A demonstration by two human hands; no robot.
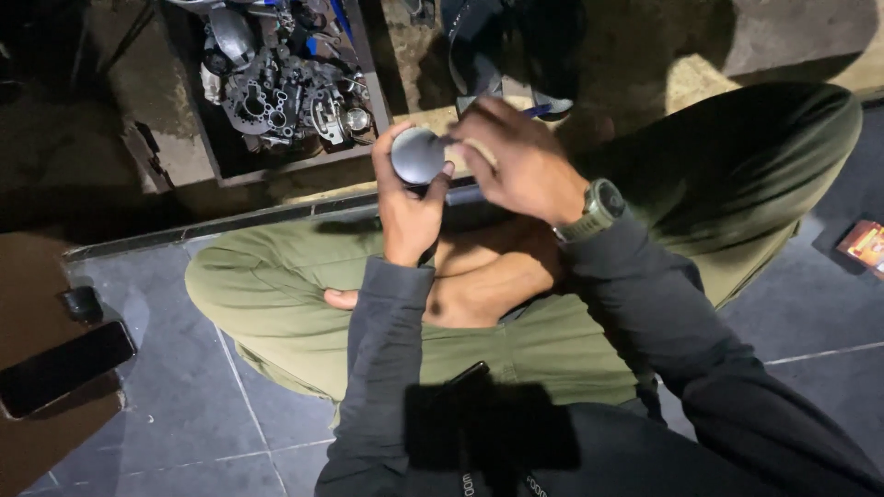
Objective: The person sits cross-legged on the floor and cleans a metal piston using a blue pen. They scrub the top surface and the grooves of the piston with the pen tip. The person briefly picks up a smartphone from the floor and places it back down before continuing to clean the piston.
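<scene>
My left hand grips a round grey metal part with a smooth domed face, held up over my crossed legs. My right hand, with a grey wristwatch on the wrist, rests its fingers against the part's right edge. Whether those fingers pinch a small tool is hidden by the hand. I sit cross-legged in olive trousers with a bare foot under my hands.
A dark tray with several greasy metal engine parts lies on the ground ahead. A black phone and a small dark object lie at left. A small orange box lies on the grey tiles at right.
</scene>
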